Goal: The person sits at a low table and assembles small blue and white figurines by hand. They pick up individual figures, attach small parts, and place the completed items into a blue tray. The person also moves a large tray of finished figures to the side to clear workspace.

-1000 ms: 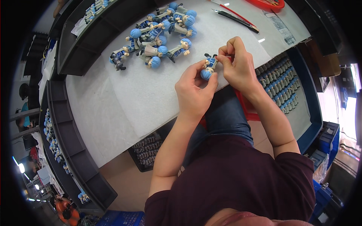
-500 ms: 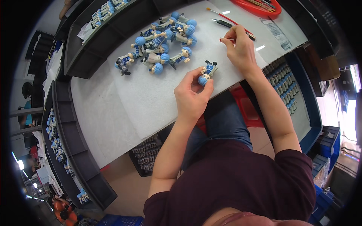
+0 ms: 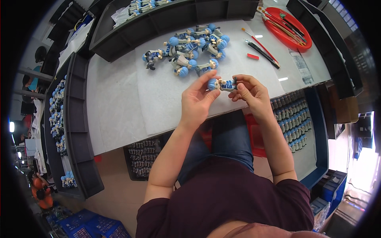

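Note:
A small figurine (image 3: pixel 228 85) with blue hair and a blue-and-white outfit lies sideways between my hands, just above the near edge of the table. My left hand (image 3: pixel 195 102) pinches it at the head with thumb and fingers. At the dark feet, the fingers of my right hand (image 3: pixel 254 94) close around the legs. Beyond them, a heap of similar figurines (image 3: pixel 186 49) covers the white sheet (image 3: pixel 131 95). A short red piece (image 3: pixel 253 56) rests on the table, beside a black pen-like tool (image 3: pixel 260 51) and a thin red-handled brush (image 3: pixel 264 44).
A red oval tray (image 3: pixel 274 37) with brushes stands at the far right. Dark trays (image 3: pixel 77 131) holding figurines line the left and back. Below table level, a blue-edged tray (image 3: pixel 317 158) of figurines sits at right, and a dark tray (image 3: pixel 131 168) of small parts at left.
My right hand has come down from near the tools to the figurine's legs. The short red piece now lies loose on the table. The figurine has turned from upright to sideways.

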A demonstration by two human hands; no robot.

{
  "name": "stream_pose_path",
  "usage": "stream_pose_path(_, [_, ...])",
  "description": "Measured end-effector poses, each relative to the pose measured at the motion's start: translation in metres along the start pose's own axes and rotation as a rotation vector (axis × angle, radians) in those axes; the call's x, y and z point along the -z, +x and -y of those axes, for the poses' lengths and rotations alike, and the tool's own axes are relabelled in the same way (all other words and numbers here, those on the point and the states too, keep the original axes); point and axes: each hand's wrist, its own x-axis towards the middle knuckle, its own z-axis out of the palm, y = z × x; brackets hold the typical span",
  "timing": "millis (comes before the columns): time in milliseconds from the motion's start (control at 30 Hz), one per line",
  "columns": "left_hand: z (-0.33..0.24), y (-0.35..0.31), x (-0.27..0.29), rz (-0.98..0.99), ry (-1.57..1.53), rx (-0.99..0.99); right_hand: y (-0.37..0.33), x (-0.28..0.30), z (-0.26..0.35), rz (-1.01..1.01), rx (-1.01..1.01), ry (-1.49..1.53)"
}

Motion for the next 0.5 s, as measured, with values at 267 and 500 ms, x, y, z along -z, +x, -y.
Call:
stream_pose_path(267, [0.001,-0.006,0.010,-0.066,-0.003,0.119,0.039,0.021,0.012,-0.292,0.513,-0.832])
stream_pose_path(500, [0.002,-0.005,0.006,-0.096,-0.027,0.167,0.079,0.060,-0.001,-0.339,0.480,-1.135])
